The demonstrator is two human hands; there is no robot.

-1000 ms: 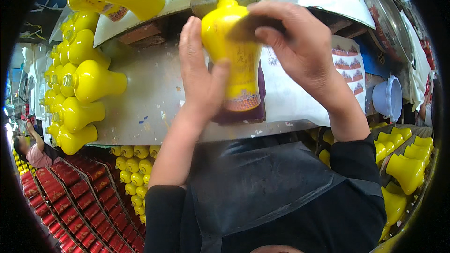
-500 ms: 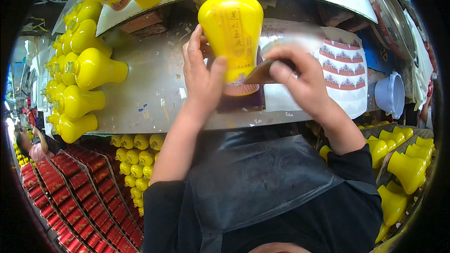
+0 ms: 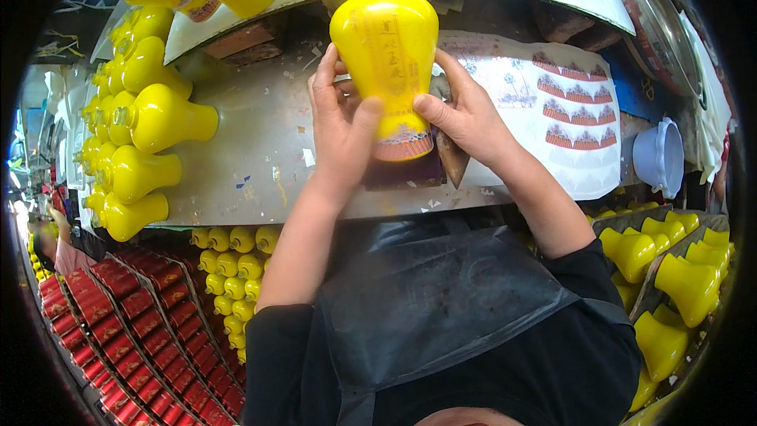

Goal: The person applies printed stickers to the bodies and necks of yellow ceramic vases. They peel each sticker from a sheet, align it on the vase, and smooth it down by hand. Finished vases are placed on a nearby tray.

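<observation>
A glossy yellow bottle (image 3: 384, 28), broad at the shoulder with a clear, short neck, lies with its neck away from me. Dark vertical characters run down its front, and a patterned red and blue band circles its base. My left hand (image 3: 341, 114) grips its left side, thumb in front and fingers behind. On the other side my right hand (image 3: 461, 114) holds it likewise, its thumb pressed on the front near the narrow part. A brown, flat, pointed piece (image 3: 452, 162) sticks out below my right palm; whether my hidden fingers hold it I cannot tell.
Several yellow bottles (image 3: 169, 117) lie along the grey table's (image 3: 252, 150) left side. Printed decal sheets (image 3: 579, 166) lie at right, beside a pale blue bucket (image 3: 658, 159). Red patterned cylinders (image 3: 134, 323) fill racks lower left; more yellow bottles (image 3: 686, 284) stand lower right.
My right hand has stopped working the brown piece over the bottle's base and now grips the bottle's right side. The piece has dropped below that hand. My left hand keeps its hold.
</observation>
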